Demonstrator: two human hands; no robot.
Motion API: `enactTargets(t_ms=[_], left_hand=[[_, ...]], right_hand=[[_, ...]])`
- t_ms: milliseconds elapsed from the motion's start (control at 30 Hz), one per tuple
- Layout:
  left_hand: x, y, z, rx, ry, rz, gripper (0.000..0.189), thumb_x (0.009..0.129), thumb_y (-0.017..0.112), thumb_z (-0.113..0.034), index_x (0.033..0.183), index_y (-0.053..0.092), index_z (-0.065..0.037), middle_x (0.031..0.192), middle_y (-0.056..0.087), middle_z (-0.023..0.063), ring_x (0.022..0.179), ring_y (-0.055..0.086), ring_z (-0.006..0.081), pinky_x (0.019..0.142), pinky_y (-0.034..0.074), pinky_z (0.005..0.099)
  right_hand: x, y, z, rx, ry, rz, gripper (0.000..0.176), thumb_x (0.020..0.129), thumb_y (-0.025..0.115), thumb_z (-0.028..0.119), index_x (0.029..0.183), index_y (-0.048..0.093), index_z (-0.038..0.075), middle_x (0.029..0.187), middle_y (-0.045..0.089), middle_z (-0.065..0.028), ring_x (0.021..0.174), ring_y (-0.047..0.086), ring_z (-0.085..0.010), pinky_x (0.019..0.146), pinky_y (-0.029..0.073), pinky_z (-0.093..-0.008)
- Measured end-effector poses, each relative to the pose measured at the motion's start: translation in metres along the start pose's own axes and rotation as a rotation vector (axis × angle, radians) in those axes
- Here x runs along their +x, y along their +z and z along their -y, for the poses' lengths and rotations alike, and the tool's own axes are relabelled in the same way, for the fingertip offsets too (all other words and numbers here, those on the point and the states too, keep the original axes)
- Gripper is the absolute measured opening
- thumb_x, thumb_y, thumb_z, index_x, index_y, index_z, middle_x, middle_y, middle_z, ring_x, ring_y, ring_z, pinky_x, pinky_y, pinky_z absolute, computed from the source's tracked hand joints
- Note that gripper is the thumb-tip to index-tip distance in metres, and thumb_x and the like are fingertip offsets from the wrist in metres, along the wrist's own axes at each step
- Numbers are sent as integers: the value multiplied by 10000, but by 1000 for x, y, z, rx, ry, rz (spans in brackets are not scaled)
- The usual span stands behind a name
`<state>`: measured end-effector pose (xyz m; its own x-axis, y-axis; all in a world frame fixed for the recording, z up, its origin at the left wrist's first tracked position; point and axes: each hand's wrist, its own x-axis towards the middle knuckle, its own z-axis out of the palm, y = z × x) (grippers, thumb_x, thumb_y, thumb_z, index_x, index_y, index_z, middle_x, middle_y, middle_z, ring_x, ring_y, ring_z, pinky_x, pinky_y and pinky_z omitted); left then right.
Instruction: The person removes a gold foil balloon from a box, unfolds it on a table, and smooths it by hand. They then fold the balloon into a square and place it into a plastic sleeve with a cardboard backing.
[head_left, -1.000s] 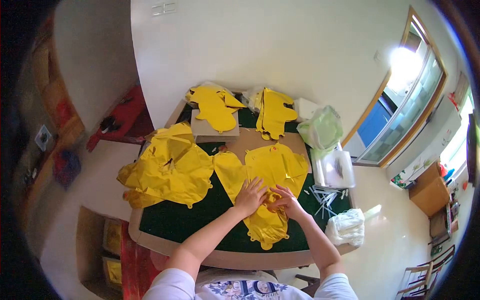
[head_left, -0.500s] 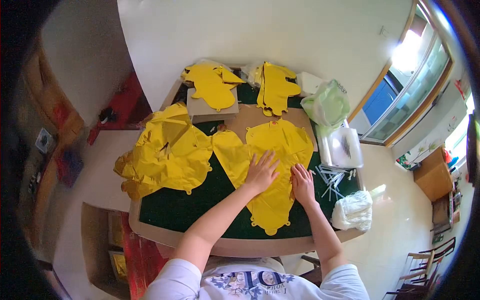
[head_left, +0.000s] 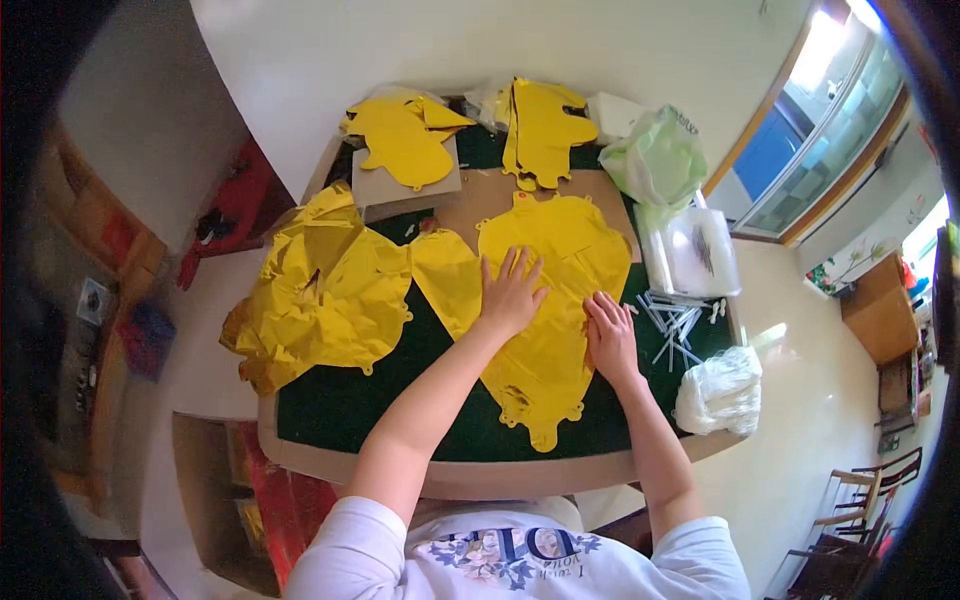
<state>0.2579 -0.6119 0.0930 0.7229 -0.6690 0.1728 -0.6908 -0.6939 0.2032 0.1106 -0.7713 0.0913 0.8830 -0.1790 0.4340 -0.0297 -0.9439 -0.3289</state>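
A flat, uninflated gold foil balloon (head_left: 565, 250) lies on the dark green table top, its tabbed lower end toward me. My left hand (head_left: 512, 295) rests on its middle, palm down, with the fingers spread. At the balloon's right edge, my right hand (head_left: 610, 340) has its fingers bent and close together on the foil; the fingertips are partly hidden. To the left is a crumpled heap of gold foil balloons (head_left: 335, 290), touching the flat one's left lobe.
Folded gold balloons (head_left: 405, 140) lie on a box at the back left, with another folded stack (head_left: 540, 130) beside them. Along the right stand a pale green plastic bag (head_left: 655, 160), clear packaging (head_left: 705, 255), several thin white sticks (head_left: 675, 325) and a white bundle (head_left: 720, 390).
The camera view has shifted, so the table sits higher. The balloon's lower end looks more spread and creased, with its tab sticking out further. Both hands stay on the foil.
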Motion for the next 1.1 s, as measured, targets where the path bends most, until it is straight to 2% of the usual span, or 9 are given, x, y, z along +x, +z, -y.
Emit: enactTargets(t_ms=[133, 233, 433, 1100], left_hand=[[-20, -5, -1, -68, 42, -101, 538, 955, 442, -399, 1427, 375, -149, 1504, 303, 117, 1406, 238, 279, 1106, 142, 587], [-54, -6, -15, -35, 176, -9, 526, 949, 462, -388, 1406, 408, -135, 1483, 335, 131, 1392, 267, 286, 1110, 168, 562], [-69, 5, -23, -120, 237, -18, 527, 946, 468, -399, 1400, 420, -137, 1470, 357, 139, 1386, 282, 289, 1120, 181, 526], [-70, 3, -25, -103, 196, -2, 538, 952, 443, -430, 1419, 402, -168, 1503, 312, 105, 1411, 233, 252, 1145, 143, 496]], right_hand=[[-2, 1, -3, -4, 13, 5, 314, 896, 519, 121, 1198, 573, 56, 1296, 534, -153, 1260, 456, -307, 1062, 315, -508], [-2, 1, -2, -4, 15, -6, 317, 890, 526, 123, 1196, 573, 56, 1297, 536, -147, 1261, 458, -301, 1066, 312, -506], [-2, 0, 0, -2, 17, -16, 321, 886, 529, 114, 1198, 576, 55, 1293, 543, -151, 1254, 467, -304, 1067, 315, -498], [-2, 0, 0, -5, 24, 14, 315, 910, 498, 126, 1207, 577, 60, 1311, 527, -137, 1279, 439, -288, 1080, 301, -492]])
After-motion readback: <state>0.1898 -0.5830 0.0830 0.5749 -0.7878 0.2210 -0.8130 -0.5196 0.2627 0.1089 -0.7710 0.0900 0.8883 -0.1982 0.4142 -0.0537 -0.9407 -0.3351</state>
